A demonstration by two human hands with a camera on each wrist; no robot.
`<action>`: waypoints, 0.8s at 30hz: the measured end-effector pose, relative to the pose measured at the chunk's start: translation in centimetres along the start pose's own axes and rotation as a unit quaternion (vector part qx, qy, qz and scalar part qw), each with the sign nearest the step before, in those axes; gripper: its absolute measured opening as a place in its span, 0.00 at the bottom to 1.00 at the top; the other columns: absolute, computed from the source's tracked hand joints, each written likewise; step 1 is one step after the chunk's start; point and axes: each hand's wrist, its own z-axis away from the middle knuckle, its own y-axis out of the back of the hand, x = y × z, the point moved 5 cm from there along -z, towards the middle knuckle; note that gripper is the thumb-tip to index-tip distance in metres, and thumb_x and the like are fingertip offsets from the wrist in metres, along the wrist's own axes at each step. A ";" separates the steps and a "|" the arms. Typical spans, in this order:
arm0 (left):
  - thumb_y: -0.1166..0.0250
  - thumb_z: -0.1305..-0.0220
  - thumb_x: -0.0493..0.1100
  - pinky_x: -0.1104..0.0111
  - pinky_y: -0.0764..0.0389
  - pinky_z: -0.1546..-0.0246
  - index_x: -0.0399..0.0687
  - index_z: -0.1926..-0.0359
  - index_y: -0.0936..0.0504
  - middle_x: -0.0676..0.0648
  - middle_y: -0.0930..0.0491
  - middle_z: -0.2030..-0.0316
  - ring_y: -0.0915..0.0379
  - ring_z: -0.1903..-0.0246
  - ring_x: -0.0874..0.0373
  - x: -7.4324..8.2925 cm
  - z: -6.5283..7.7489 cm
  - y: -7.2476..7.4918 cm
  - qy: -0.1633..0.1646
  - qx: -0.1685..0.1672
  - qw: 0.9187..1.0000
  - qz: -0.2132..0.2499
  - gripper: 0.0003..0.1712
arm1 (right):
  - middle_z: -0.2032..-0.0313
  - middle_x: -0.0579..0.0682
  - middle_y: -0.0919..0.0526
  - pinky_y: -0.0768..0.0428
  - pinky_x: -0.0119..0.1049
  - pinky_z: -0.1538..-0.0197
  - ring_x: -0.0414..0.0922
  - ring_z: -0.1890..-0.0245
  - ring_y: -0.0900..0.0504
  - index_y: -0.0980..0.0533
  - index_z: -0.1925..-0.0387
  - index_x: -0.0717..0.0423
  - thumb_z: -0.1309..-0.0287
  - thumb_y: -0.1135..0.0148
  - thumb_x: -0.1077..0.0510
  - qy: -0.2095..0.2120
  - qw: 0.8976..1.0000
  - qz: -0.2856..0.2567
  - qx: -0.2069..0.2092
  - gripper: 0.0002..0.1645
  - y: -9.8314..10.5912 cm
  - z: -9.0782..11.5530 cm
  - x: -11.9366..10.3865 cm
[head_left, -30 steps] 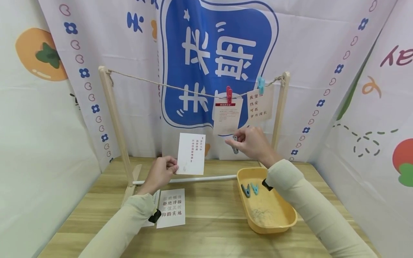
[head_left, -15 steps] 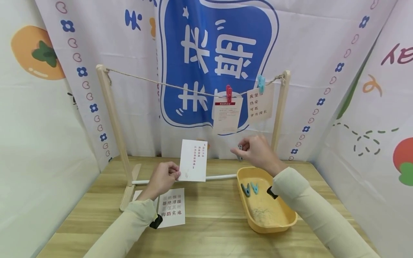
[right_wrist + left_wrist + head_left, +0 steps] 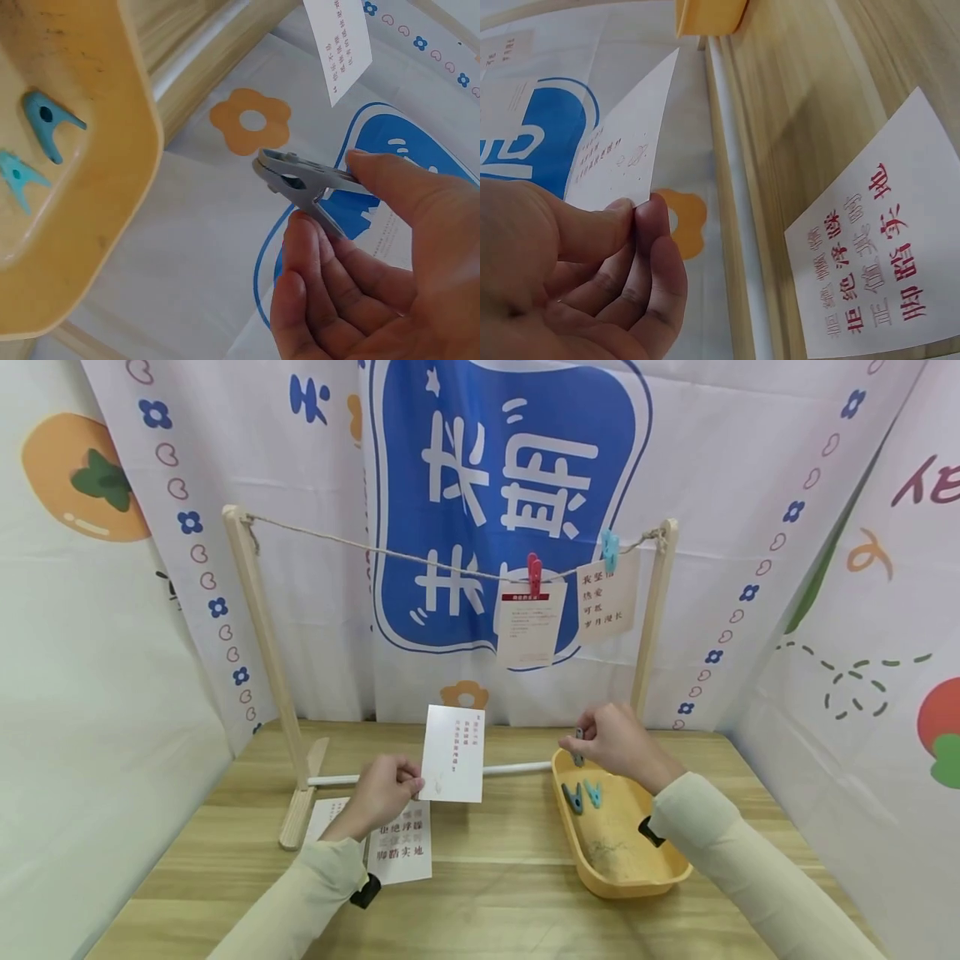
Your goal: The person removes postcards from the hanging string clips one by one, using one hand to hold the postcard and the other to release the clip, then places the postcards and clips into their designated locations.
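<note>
My left hand pinches the lower left corner of a white card with small red print, held up above the table. Between thumb and fingers of my right hand is a grey clothespin, its jaws closed, over the far end of the yellow basin. On the twine hang two cards: a red clothespin holds a printed card, and a light blue clothespin holds a cream card near the right post.
A dark clothespin and a turquoise clothespin lie in the basin. Lettered card and another white card lie on the table under my left arm. Wooden posts and a white rod make up the frame.
Both hands have come down: the left with its card, slightly rightward too, the right with the grey clothespin, rightward towards the basin. The hanging cards stay in place.
</note>
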 end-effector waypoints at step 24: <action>0.36 0.38 0.35 0.71 0.24 0.78 0.38 0.67 0.19 0.45 0.17 0.76 0.20 0.74 0.54 -1.6 2.3 -2.4 0.050 -0.048 0.998 0.003 0.03 | 0.76 0.48 0.19 0.24 0.31 0.76 0.41 0.79 0.23 0.21 0.72 0.59 0.54 0.25 0.51 -0.058 0.994 0.041 -0.079 0.17 -4.0 3.0 2.9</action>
